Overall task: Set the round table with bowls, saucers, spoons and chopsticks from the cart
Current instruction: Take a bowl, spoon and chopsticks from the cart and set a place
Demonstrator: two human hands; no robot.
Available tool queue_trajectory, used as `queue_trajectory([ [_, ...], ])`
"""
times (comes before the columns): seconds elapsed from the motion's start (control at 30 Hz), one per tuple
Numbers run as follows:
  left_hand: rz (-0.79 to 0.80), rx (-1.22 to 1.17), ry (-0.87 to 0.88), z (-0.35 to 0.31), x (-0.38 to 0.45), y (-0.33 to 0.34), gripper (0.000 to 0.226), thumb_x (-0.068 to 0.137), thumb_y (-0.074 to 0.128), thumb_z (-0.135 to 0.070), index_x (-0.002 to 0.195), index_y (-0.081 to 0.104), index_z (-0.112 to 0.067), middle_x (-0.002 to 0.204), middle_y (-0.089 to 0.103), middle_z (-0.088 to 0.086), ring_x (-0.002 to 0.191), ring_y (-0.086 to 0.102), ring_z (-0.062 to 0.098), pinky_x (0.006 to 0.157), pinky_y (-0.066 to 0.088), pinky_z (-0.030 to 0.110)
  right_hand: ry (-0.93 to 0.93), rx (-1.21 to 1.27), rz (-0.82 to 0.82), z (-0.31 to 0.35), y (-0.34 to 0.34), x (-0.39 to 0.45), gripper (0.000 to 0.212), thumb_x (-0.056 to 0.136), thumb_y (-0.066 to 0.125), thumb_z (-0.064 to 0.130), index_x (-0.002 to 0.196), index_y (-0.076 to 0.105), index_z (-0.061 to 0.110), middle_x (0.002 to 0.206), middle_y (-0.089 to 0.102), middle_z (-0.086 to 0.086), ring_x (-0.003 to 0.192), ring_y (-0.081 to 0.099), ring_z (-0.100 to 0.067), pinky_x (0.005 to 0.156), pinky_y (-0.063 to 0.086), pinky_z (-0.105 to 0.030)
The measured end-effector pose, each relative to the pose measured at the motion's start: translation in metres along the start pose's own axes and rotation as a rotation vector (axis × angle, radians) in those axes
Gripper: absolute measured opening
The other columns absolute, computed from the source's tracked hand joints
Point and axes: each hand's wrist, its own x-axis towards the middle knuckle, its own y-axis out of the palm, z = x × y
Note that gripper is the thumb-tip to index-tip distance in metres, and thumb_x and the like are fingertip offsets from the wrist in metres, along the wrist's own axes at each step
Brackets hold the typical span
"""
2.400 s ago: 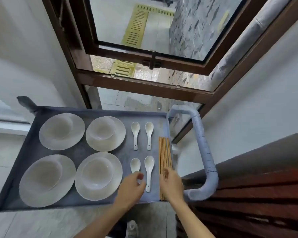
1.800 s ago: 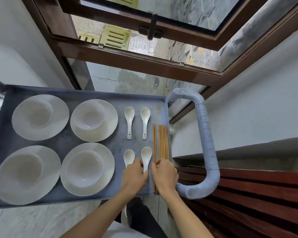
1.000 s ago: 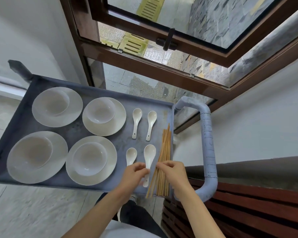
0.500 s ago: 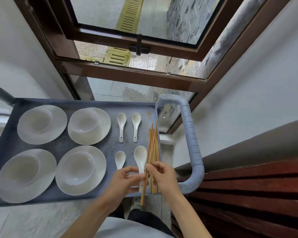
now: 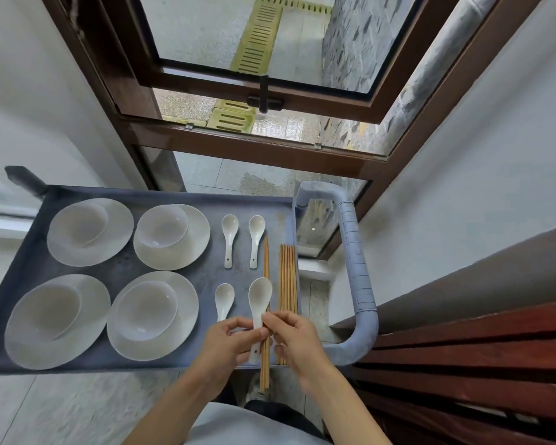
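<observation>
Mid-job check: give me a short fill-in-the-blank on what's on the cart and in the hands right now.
1. The left hand holds a white ____ together with a pair of chopsticks.
2. The number of spoons lying untouched on the cart is ____.
3. Each of the four bowls sits on a ____.
4. The remaining chopsticks lie along the cart's ____ edge, by the handle.

Missing words: spoon; three; saucer; right
</observation>
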Motion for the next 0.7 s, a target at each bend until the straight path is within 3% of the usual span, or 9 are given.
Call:
queue_trajectory([
  [0.1,0.034,-0.021,-0.039,-0.004,-0.004,-0.002,0.021,0.086,0.080,-0.009,0.102,0.074,0.004,0.104,0.078,0.024,0.100,0.077,0.037,0.083,0.064,0.038,0.046,0.108,0.201,0.005,0.003,0.003,0.055,0.081,0.083,0.048,0.120,0.073,0.012,0.109,0.072,-0.011,0.102,0.068,-0.023,0.095,0.053,-0.043],
  [0.17,0.089,0.003,-0.088,-0.007,-0.008,-0.001,0.018,0.082,0.085,-0.009,0.095,0.077,0.000,0.106,0.077,0.025,0.100,0.076,0.039,0.088,0.063,0.045,0.111,0.194,0.337,0.008,0.005,0.006,0.070,0.077,0.085,0.051,0.130,0.069,0.008,0.123,0.069,-0.012,0.114,0.066,-0.028,0.107,0.048,-0.052],
  [0.27,0.148,0.034,-0.143,-0.006,-0.014,0.002,0.021,0.072,0.090,-0.013,0.088,0.080,-0.005,0.105,0.077,0.026,0.098,0.076,0.039,0.092,0.062,0.048,0.169,0.242,0.499,0.016,0.009,0.010,0.060,0.089,0.078,0.045,0.135,0.067,0.007,0.144,0.063,-0.012,0.127,0.063,-0.028,0.105,0.052,-0.044],
  [0.37,0.151,0.008,-0.173,-0.006,-0.016,-0.001,0.023,0.078,0.088,-0.012,0.096,0.081,-0.001,0.109,0.077,0.024,0.103,0.076,0.037,0.091,0.062,0.044,0.159,0.231,0.558,0.023,0.015,0.011,0.053,0.096,0.071,0.040,0.134,0.066,0.003,0.146,0.061,-0.013,0.130,0.061,-0.025,0.108,0.051,-0.040],
  [0.53,0.068,0.137,-0.180,-0.010,-0.027,-0.015,0.028,0.091,0.077,-0.035,0.105,0.082,-0.011,0.107,0.081,0.008,0.104,0.077,0.020,0.090,0.061,0.031,0.127,0.274,0.542,0.026,0.018,0.020,0.045,0.106,0.053,0.036,0.125,0.071,0.000,0.144,0.061,-0.019,0.139,0.055,-0.028,0.111,0.048,-0.039],
  [0.6,-0.055,0.233,-0.172,-0.012,-0.033,-0.026,0.029,0.095,0.070,-0.043,0.107,0.081,-0.018,0.104,0.082,-0.004,0.103,0.076,0.014,0.089,0.058,0.029,0.135,0.380,0.510,0.025,0.018,0.026,0.038,0.106,0.054,0.029,0.122,0.073,0.000,0.143,0.061,-0.022,0.134,0.059,-0.031,0.108,0.052,-0.041],
  [0.7,-0.353,0.125,-0.137,-0.008,-0.040,-0.061,0.024,0.101,0.064,-0.033,0.105,0.078,-0.014,0.097,0.083,-0.001,0.098,0.077,0.020,0.082,0.057,0.032,0.191,0.495,0.409,0.021,0.022,0.037,0.025,0.100,0.063,0.019,0.112,0.077,0.003,0.133,0.068,-0.019,0.097,0.076,-0.022,0.074,0.063,-0.032],
])
